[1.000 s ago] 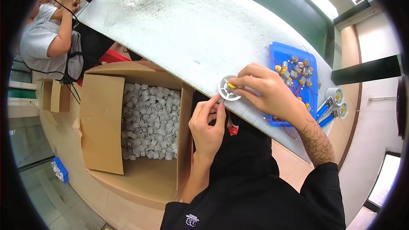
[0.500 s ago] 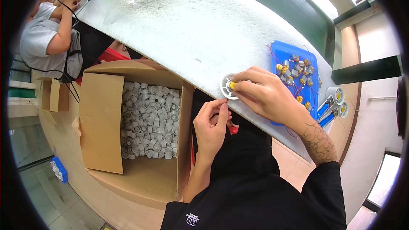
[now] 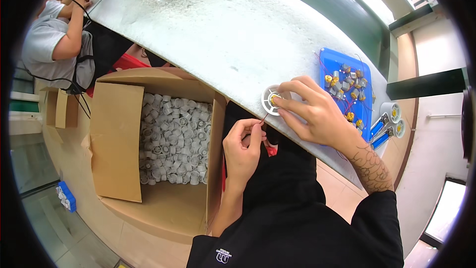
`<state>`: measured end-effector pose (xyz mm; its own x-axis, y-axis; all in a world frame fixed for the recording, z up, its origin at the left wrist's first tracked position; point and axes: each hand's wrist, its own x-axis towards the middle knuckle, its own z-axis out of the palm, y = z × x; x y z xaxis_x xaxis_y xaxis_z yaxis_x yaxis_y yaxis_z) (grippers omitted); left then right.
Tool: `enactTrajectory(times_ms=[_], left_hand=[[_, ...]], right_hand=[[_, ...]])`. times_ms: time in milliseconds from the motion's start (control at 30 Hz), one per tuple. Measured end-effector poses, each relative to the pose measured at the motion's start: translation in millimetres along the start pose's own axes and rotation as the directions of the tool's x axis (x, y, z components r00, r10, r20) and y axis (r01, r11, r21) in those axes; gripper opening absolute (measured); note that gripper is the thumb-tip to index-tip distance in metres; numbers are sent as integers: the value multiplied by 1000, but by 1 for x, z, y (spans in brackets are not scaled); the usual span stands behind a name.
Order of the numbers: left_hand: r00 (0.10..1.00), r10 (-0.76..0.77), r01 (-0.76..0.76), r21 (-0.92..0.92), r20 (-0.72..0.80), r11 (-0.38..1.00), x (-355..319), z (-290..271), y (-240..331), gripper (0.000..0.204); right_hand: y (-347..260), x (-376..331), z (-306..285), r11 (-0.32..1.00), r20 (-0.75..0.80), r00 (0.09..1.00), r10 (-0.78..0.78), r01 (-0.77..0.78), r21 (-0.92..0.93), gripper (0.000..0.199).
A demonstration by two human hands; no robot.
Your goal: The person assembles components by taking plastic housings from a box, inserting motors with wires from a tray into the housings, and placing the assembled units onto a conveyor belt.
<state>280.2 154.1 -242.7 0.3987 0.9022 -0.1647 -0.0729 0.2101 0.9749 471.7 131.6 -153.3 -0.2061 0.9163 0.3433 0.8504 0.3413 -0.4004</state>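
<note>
A white round plastic housing (image 3: 266,102) with a spoked face lies at the near edge of the table. At its centre sits a small motor (image 3: 274,100) with a yellow end, partly covered by my fingers. My right hand (image 3: 315,114) is closed, thumb and fingertips on the motor and against the housing's right side. Just below the housing, thin reddish wires (image 3: 264,118) run toward my left hand (image 3: 241,144), which pinches them between thumb and forefinger. Its other fingers are curled and partly hidden.
Right of my hands, a blue tray (image 3: 325,59) holds several small motors with wires. Past it lie white round parts with blue bodies (image 3: 381,140). A cardboard box (image 3: 116,144) full of white plastic parts (image 3: 176,139) stands left, below the table (image 3: 218,25). A co-worker (image 3: 54,44) sits far left.
The motor's yellow end has sunk lower into the middle of the housing. The housing and my right hand have shifted slightly right; my left hand has drawn down and left a little, exposing the wires.
</note>
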Motion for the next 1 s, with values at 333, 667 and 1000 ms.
enactTrajectory(times_ms=[333,667,1000], left_hand=[[975,-98,155,-298,198,942,-2,-9,7,18],[988,-61,94,-242,138,966,-5,-5,14,20],[991,84,-39,-383,101,923,-10,-9,16,38]], right_hand=[[0,-3,3,999,-7,1000,30,-30,39,29],[6,-9,10,1000,-33,999,9,-9,3,29],[31,10,-9,988,-208,977,51,-19,153,31]])
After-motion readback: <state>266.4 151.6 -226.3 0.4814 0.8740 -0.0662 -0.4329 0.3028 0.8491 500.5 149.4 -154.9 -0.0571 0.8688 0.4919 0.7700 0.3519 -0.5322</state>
